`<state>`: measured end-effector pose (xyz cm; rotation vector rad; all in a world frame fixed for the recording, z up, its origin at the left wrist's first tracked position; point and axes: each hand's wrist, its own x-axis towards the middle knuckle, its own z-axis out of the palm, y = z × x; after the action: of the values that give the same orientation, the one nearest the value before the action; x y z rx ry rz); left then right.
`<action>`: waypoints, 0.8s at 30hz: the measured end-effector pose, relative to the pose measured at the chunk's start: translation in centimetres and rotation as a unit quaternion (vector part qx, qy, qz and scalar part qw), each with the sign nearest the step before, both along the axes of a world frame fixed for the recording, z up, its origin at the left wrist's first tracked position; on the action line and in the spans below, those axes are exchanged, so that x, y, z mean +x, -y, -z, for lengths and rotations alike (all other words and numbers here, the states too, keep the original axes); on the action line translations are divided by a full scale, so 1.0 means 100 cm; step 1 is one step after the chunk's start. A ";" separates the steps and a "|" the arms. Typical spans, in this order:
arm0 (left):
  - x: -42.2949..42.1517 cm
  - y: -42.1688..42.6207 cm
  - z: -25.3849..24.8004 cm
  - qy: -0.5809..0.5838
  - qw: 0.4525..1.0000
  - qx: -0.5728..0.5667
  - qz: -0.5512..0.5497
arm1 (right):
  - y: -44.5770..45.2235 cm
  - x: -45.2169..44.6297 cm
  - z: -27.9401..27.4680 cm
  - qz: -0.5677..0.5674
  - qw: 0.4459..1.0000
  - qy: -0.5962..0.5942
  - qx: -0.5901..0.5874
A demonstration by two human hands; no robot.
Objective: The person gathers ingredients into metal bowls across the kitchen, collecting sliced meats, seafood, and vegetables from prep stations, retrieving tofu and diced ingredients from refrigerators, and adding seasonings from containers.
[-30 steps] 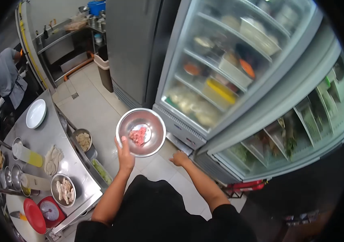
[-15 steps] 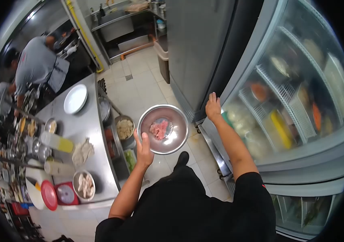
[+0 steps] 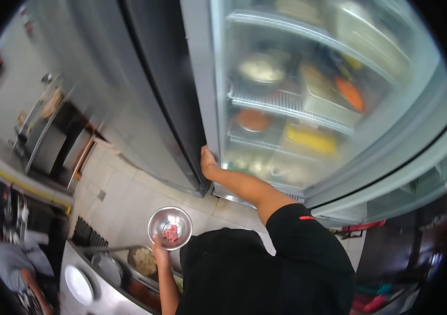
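A shiny metal bowl is held out in my left hand, whose fingers grip its near-left rim. Pieces of pink raw meat lie in the bottom of it. At the left edge of the glass fridge door, my right hand has its fingers curled on the frame. The door looks closed. Behind the glass, blurred, are wire shelves with a bowl of something white, an orange-red round container and something yellow.
A tall grey steel cabinet stands left of the fridge. Below left is a steel counter with a white plate and food containers along its side. A person in grey bends at the far left.
My view has turned right toward the fridge. My right hand has reached the door's edge and closed on it. The bowl of meat stays in my left hand, now lower in view.
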<state>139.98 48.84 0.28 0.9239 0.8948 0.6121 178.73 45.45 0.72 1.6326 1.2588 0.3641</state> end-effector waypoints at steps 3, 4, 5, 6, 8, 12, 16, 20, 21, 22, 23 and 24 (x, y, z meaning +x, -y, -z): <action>0.009 -0.028 -0.006 -0.015 0.998 0.032 0.044 | 0.008 -0.018 -0.024 0.074 0.997 -0.021 0.016; 0.000 -0.033 -0.001 -0.008 0.997 0.047 0.063 | 0.016 -0.033 -0.025 0.079 0.997 -0.011 0.025; -0.004 -0.049 0.023 -0.010 0.995 0.063 0.082 | 0.008 -0.029 0.004 0.110 0.993 0.010 0.029; -0.011 -0.058 0.029 -0.010 0.993 0.075 0.088 | 0.004 -0.023 0.034 0.141 0.989 0.046 0.024; 0.002 -0.074 0.034 -0.054 0.982 0.114 0.143 | 0.021 -0.038 0.023 0.165 0.986 -0.002 0.033; 0.021 -0.110 0.054 -0.089 0.945 0.237 0.209 | 0.031 -0.030 0.057 0.221 0.973 -0.013 0.071; 0.028 -0.136 0.087 -0.108 0.939 0.233 0.229 | 0.041 -0.034 0.076 0.263 0.959 -0.047 0.096; 0.037 -0.138 0.115 -0.103 0.927 0.248 0.262 | 0.058 -0.066 0.086 0.291 0.950 -0.066 0.090; 0.040 -0.137 0.123 -0.100 0.928 0.240 0.266 | 0.062 -0.074 0.098 0.300 0.948 -0.064 0.083; 0.040 -0.138 0.125 -0.097 0.930 0.229 0.270 | 0.065 -0.084 0.108 0.292 0.943 -0.074 0.139; 0.040 -0.142 0.126 -0.095 0.929 0.222 0.279 | 0.068 -0.095 0.119 0.282 0.935 -0.085 0.195; 0.044 -0.144 0.125 -0.085 0.920 0.194 0.329 | 0.073 -0.108 0.119 0.291 0.935 -0.082 0.188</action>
<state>144.35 63.24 -12.19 1.5682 0.5589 0.1189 167.92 38.19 -11.15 2.3111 0.7884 0.0968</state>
